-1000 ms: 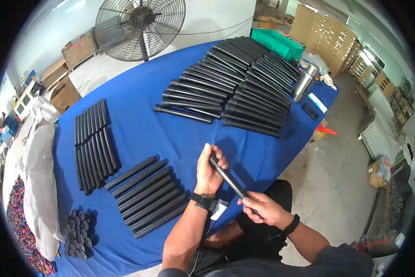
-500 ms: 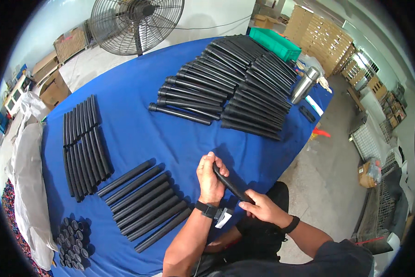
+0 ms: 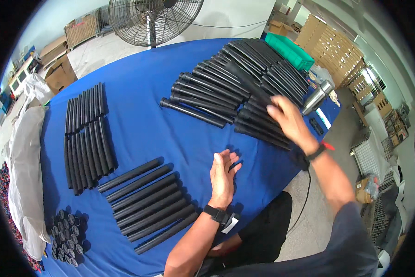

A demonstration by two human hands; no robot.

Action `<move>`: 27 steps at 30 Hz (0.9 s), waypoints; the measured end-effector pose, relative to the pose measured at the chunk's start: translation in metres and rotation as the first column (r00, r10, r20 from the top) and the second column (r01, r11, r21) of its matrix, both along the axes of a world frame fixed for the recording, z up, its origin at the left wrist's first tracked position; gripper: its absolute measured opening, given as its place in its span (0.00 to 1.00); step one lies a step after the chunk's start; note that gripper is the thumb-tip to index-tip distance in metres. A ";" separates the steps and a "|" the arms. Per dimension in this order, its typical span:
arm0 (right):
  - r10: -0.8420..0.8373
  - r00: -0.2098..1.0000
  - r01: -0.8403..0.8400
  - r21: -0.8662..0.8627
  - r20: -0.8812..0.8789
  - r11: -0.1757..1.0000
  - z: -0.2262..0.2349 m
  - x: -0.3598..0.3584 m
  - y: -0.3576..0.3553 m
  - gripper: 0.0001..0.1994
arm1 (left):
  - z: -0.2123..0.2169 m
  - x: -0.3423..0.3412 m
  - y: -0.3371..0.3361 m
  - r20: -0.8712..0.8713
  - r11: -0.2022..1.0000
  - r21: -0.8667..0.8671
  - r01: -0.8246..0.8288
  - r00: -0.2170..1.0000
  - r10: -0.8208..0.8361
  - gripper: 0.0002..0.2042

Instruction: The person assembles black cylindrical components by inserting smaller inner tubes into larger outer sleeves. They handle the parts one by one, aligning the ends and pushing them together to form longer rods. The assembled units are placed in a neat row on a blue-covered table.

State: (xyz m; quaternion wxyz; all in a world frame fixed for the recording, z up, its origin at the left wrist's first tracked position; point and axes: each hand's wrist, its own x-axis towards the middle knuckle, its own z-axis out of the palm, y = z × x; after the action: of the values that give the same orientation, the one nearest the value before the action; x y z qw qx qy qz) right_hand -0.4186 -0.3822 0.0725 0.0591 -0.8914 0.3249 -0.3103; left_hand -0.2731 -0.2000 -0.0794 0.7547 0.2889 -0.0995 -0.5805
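Observation:
My right hand (image 3: 287, 121) is stretched out over the large stack of black tubes (image 3: 207, 87) at the far right of the table. It grips one end of a black tube (image 3: 248, 82), blurred by motion, which points away to the far left above the stack. Nearer to me, my left hand (image 3: 222, 177) is raised over the blue cloth with nothing in it, fingers apart. To its left, several thicker black tubes (image 3: 147, 203) lie side by side in a slanting row.
Two rows of thin black tubes (image 3: 85, 134) lie at the left. Several round black caps (image 3: 66, 240) stand at the near left. A green crate (image 3: 289, 51) and a steel flask (image 3: 319, 97) are at the far right. A large fan (image 3: 154, 21) stands beyond the blue-covered table (image 3: 138, 106).
My right hand has carried the black tube away from my left hand, out to the far stack. My left hand has let go and opened. The view has shifted slightly.

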 end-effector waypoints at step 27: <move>-0.193 0.941 0.196 -0.016 -0.276 0.980 -0.087 0.095 -0.238 0.25 | -0.006 -0.007 -0.009 0.197 0.999 0.021 0.028 0.980 -0.031 0.24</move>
State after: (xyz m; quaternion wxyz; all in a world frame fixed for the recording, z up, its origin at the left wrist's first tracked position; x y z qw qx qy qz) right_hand -0.3235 -0.6200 -0.0150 -0.0125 -0.8892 0.4183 -0.1852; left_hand -0.2798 -0.2090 -0.0852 0.7299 0.3502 -0.1728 -0.5611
